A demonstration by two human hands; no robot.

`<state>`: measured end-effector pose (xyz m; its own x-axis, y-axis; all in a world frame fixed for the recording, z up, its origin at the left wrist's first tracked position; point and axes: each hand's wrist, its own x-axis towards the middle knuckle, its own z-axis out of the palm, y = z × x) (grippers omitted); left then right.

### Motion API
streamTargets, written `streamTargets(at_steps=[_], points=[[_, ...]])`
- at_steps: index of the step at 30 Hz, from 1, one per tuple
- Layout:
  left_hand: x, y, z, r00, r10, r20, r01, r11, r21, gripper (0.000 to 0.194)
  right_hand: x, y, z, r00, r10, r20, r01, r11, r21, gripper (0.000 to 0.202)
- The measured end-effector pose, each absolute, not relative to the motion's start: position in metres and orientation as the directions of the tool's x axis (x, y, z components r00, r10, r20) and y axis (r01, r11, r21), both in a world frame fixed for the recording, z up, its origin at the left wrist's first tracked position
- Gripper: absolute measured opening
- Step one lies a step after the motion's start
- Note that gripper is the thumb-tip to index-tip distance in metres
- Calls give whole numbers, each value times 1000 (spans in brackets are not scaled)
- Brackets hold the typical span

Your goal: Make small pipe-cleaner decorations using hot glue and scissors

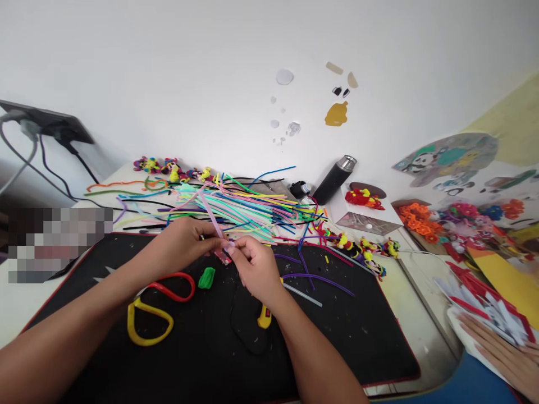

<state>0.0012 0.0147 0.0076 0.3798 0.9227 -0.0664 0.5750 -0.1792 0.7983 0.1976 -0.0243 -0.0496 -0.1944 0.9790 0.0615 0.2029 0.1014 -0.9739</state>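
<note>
My left hand and my right hand meet over the back of a black mat. Between their closed fingertips they hold a light purple pipe cleaner, whose free length rises up and to the left. Just below my left hand lies a green fuzzy bundle. Scissors with one red and one yellow handle rest under my left forearm. A yellow tool is partly hidden by my right wrist. Small details at the fingertips are hard to make out.
Behind the mat is a pile of pipe cleaners. Purple strands lie to the right. A black bottle and white box stand near the wall. Another person's hand rests on papers at the far right.
</note>
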Motion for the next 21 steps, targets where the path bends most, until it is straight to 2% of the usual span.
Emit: streamTargets(at_steps=[7,9,11,15,21], points=[[-4,17,8,496,865,-78,668,-323,671,26,197,-25,-51,-247,962,112,357,198,-913,15],[-4,17,8,491,867,-89,650,-296,700,28,196,-25,-52,-234,967,99,330,175,-928,16],[-3,17,6,480,870,-115,571,-210,794,30,195,-25,-54,-217,974,64,240,117,-964,19],[9,14,-2,401,902,-159,293,38,955,32,196,-23,-56,-205,979,-1,-9,-3,-1000,27],[32,4,-20,278,948,-156,-70,182,981,37,198,-20,-52,-145,989,-11,-141,-32,-989,35]])
